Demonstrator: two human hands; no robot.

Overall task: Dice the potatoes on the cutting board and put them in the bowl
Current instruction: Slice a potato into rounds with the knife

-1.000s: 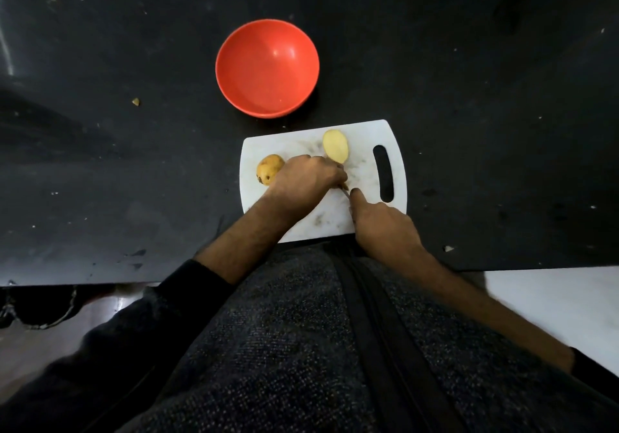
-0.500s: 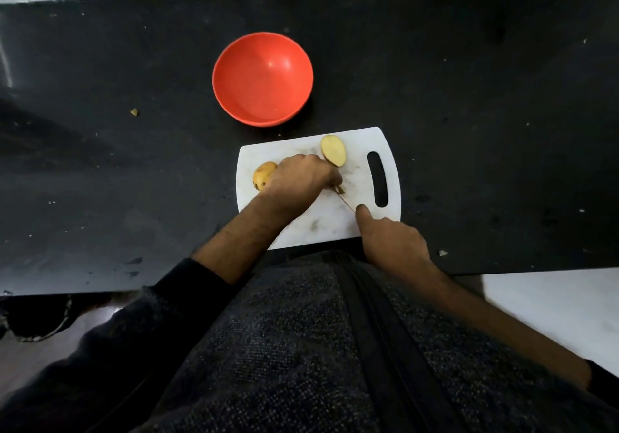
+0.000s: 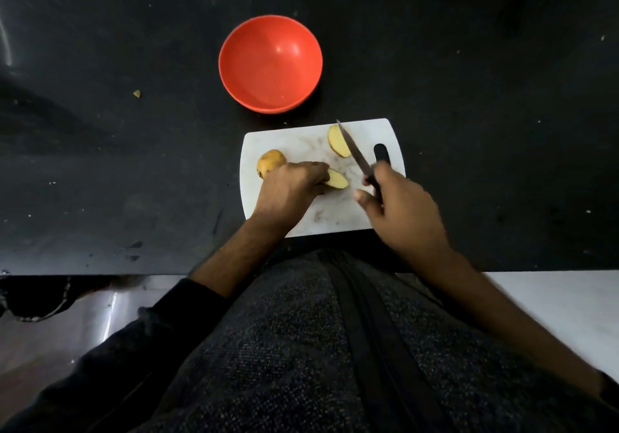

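A white cutting board (image 3: 301,144) lies on the black counter. My left hand (image 3: 291,188) holds a cut potato piece (image 3: 336,180) against the board. A whole potato (image 3: 270,161) sits just left of that hand. Another potato half (image 3: 337,141) lies cut face up near the board's far edge. My right hand (image 3: 398,208) grips a dark-handled knife (image 3: 356,153), its blade lifted and pointing away over the far half. The red bowl (image 3: 270,62) beyond the board holds nothing.
A small potato scrap (image 3: 136,93) lies on the black counter (image 3: 502,131) far to the left. The counter's near edge runs just below the board, with my torso against it. A white surface (image 3: 552,298) shows at the lower right.
My right hand has lifted the knife off the board and swung it right and away. The potato piece under my left hand now shows its cut face. The view has shifted slightly.
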